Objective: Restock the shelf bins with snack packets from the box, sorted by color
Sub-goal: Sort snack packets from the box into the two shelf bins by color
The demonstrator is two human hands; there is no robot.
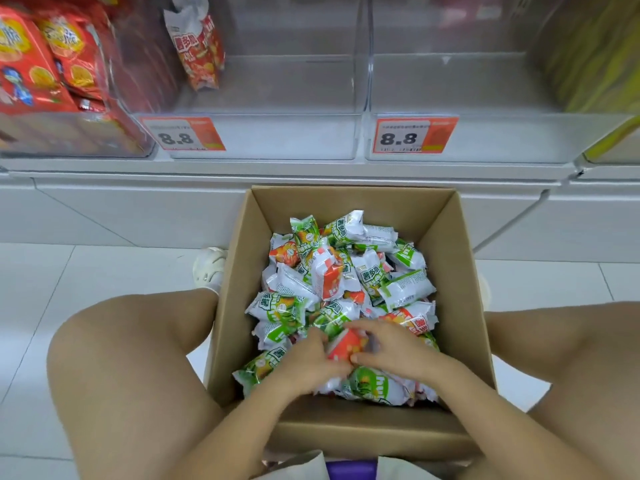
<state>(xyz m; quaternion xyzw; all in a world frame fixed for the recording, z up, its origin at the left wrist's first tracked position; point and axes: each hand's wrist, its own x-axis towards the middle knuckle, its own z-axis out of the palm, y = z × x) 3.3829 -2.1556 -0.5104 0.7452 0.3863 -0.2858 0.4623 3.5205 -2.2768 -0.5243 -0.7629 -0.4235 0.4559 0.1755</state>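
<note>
An open cardboard box (446, 216) stands on the floor between my knees, heaped with several green and red snack packets (346, 271). Both hands are down in the near end of the box. My left hand (311, 358) and my right hand (391, 351) both grip one red packet (346, 346) between them, fingers curled round its sides. On the shelf above, the middle clear bin (277, 140) holds one red packet (199, 46) leaning at its back left. The clear bin (502, 140) to its right holds no packets.
A bin of larger red snack bags (52, 64) fills the left of the shelf, and a yellow-green pack (595, 64) shows at the far right. Orange 8.8 price tags (183, 135) hang on the bin fronts. White tiled floor (34, 271) surrounds the box.
</note>
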